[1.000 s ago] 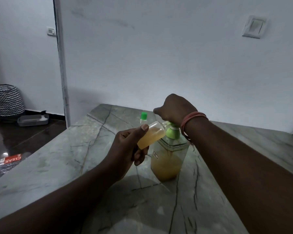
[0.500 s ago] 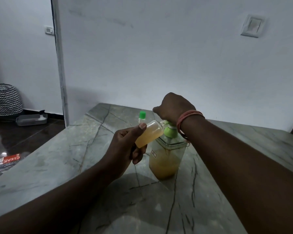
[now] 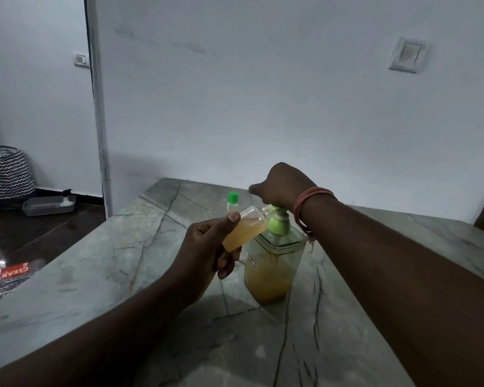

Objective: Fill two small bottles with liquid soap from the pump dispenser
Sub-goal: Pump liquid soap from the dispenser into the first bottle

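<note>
A clear square pump dispenser [image 3: 271, 272] with a green pump head [image 3: 278, 223] stands mid-table, about half full of amber soap. My right hand [image 3: 281, 187] rests on top of the pump head, fingers curled over it. My left hand [image 3: 207, 247] holds a small clear bottle [image 3: 245, 230] tilted, its open mouth against the pump spout; the bottle is mostly full of amber soap. A second small bottle with a green cap [image 3: 233, 201] stands upright just behind, largely hidden by the held bottle.
The grey-green marble table [image 3: 123, 269] ends at a left edge over a dark floor. On the floor lie a red-labelled packet [image 3: 10, 273], a grey tray [image 3: 49, 205] and a striped basket [image 3: 6, 173]. A white wall stands close behind.
The pump head stands a little higher above the dispenser's lid than a second ago, and my right hand sits higher with it. The small bottle stays held at the spout.
</note>
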`<state>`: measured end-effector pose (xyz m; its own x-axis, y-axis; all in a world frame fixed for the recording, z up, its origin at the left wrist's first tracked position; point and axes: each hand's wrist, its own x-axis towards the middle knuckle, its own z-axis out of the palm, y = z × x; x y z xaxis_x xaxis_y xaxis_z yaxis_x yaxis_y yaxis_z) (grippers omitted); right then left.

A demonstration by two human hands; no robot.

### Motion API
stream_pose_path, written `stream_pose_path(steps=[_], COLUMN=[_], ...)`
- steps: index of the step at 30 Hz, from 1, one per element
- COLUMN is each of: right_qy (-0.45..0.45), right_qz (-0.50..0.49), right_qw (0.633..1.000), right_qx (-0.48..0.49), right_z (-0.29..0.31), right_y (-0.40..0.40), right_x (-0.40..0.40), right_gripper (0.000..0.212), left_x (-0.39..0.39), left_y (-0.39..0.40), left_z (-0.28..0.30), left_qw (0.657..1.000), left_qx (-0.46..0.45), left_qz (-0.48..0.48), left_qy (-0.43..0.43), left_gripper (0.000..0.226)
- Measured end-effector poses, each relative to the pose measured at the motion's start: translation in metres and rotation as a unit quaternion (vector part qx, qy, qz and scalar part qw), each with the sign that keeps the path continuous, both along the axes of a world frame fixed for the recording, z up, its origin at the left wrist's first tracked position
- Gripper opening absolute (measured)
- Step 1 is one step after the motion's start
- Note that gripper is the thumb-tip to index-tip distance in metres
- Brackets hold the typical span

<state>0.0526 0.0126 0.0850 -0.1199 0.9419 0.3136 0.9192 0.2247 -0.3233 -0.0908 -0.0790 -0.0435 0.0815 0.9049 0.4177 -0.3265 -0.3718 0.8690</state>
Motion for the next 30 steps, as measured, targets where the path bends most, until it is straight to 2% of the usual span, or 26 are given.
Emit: stream_pose_path(steps=[5, 11, 15, 17, 21, 25, 30], right_qy=[0.007, 0.030, -0.002, -0.014, 0.034, 0.037, 0.004], right_qz=[-0.006, -0.012, -0.003, -0.003, -0.014, -0.024, -0.018], right_qw=[1.000, 0.999, 1.000, 0.999, 0.997, 0.997, 0.998], right_qx=[0.027, -0.006, 0.010, 0.050, 0.071, 0.058, 0.063], right_z=[-0.003, -0.005, -0.001, 0.001, -0.008, -0.008, -0.003], right_y=[0.002, 0.001, -0.001, -0.001, 0.000, -0.002, -0.006], right_x=[0.002, 0.002, 0.002, 0.004, 0.003, 0.006, 0.003], right_gripper=[0.030, 0.023, 0.028, 0.030, 0.027, 0.022, 0.024], left_x=[0.000, -0.001, 0.000, -0.001, -0.003, -0.002, -0.002], left_y=[0.004, 0.003, 0.000, 0.001, 0.003, 0.004, 0.000], left_z=[-0.005, -0.003, -0.004, -0.005, -0.005, -0.004, -0.003], left_qw=[1.000, 1.000, 1.000, 1.000, 1.000, 1.000, 1.000], left_qx=[-0.001, 0.000, 0.000, 0.003, 0.006, 0.009, 0.002], left_qz=[-0.011, 0.004, -0.002, -0.009, -0.005, -0.008, -0.006], left_qy=[0.004, 0.007, 0.000, 0.004, 0.006, 0.008, 0.001], left_gripper=[0.042, 0.040, 0.042, 0.043, 0.041, 0.040, 0.043])
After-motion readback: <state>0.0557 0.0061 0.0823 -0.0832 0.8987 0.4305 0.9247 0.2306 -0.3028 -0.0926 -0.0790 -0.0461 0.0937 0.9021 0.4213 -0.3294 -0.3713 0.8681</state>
